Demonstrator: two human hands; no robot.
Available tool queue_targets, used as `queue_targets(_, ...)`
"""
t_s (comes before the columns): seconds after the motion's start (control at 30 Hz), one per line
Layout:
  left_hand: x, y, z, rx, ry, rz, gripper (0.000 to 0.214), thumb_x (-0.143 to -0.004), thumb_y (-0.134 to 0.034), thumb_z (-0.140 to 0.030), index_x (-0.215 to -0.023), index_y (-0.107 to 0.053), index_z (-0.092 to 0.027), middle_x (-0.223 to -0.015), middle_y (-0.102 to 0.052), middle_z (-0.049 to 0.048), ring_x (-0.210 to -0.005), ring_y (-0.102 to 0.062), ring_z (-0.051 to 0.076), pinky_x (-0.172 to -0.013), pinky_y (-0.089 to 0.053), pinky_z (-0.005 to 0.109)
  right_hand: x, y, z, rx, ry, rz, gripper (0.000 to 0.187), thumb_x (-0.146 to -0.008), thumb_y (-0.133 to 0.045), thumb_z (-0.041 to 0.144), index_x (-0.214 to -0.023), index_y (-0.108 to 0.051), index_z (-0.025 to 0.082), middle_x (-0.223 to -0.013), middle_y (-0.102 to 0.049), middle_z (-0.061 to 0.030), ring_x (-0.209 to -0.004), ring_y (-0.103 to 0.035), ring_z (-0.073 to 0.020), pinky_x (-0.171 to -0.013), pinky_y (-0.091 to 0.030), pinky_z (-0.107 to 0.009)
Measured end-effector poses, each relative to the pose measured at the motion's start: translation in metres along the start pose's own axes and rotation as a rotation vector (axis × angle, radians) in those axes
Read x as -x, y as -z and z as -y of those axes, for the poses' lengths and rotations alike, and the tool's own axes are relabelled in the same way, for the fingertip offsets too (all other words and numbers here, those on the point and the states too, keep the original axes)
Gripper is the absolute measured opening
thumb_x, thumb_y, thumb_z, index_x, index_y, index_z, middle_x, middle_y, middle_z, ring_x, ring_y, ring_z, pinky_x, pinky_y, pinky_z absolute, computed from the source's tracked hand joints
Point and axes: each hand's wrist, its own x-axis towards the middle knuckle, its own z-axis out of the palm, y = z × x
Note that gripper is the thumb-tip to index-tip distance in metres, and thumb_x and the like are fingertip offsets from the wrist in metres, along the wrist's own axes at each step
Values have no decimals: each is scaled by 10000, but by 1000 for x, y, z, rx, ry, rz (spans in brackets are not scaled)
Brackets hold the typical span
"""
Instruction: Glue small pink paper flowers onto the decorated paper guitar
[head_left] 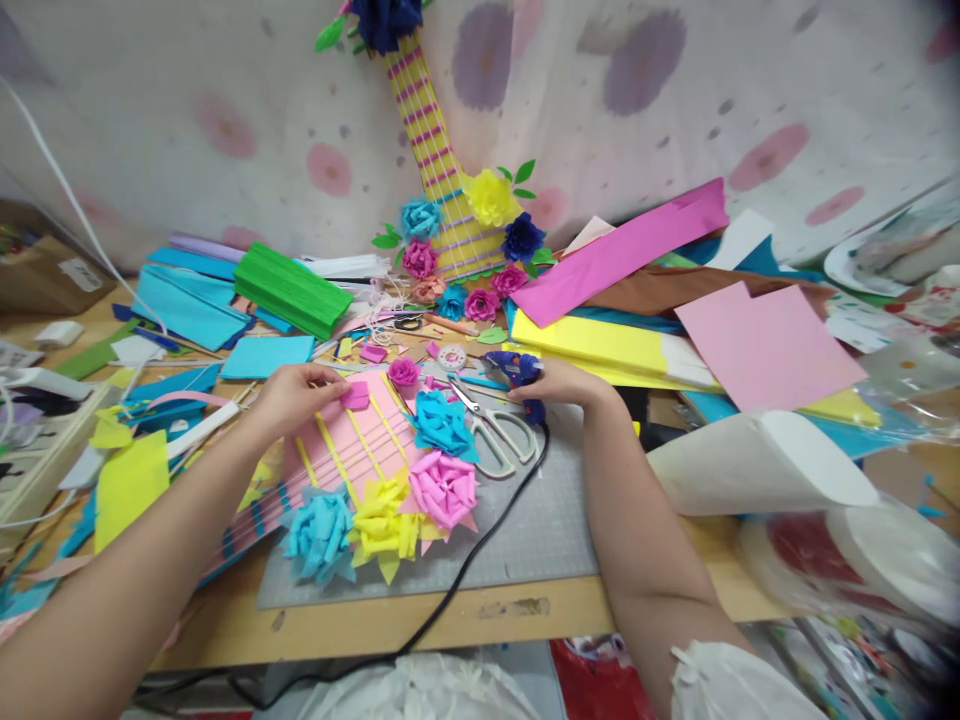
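Observation:
My left hand [304, 390] pinches a small magenta paper piece [355, 396] over the upper edge of a pink paper guitar [367, 435]. Yellow strips and pink strings cross the guitar. Along its end sit crepe-paper flowers: a blue flower [321, 535], a yellow flower [388, 520], a pink flower [442, 490] and another blue flower [441, 422]. A small magenta rose [403, 373] lies at its top edge. To the right, my right hand [559, 385] grips a blue glue gun [514, 368], its nozzle pointing left. Scissors [499, 435] lie open just below the gun.
A grey cutting mat [540, 540] lies under the guitar. The gun's black cord [480, 550] runs over the table's front edge. Behind stands a yellow paper guitar [431, 140] with flowers. Green crepe paper [292, 290] and a white paper roll [757, 465] flank the work.

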Motion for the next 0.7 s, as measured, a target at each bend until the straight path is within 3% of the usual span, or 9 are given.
queue_targets(0.1,2,3,0,54,-4,20,365,-507,-732,-527,-667,-728,-199,-680,-696,31,-615,-580,168,-551,-404,265,4,3,5,-93,-45,20,393,-602,-751,401,-918,-693,176,-878,-705,-22,-805,-620,-196,-757,-511,-317)
queue_targets(0.23,4,6,2,108,-18,15,376,-518,-732,-538,-700,-742,-209,-741,-718,41,-696,-620,201,-567,-438,273,9,5,12,-311,4,5,385,-587,-759,360,-905,-687,156,-922,-703,-47,-856,-629,-198,-780,-514,-316)
queue_targets(0.43,3,5,5,35,-36,-58,314,-554,-714,-488,-717,-745,-220,-863,-739,46,-798,-649,220,-668,-462,287,10,0,21,-478,23,-65,404,-561,-774,337,-912,-689,157,-957,-707,-69,-888,-641,-223,-731,-517,-319)
queue_targets(0.6,3,5,1,-10,-25,-56,339,-616,-643,-512,-743,-709,-204,-723,-706,38,-654,-599,186,-567,-412,276,6,-9,30,-650,74,-160,349,-588,-723,355,-875,-660,167,-965,-711,-82,-864,-658,-219,-665,-500,-292)
queue_targets(0.7,1,2,2,79,-28,-3,397,-558,-683,-534,-749,-669,-187,-709,-680,36,-634,-581,166,-573,-418,268,2,-14,34,-666,69,-210,300,-604,-694,359,-834,-649,173,-899,-715,-74,-834,-651,-200,-642,-483,-272)
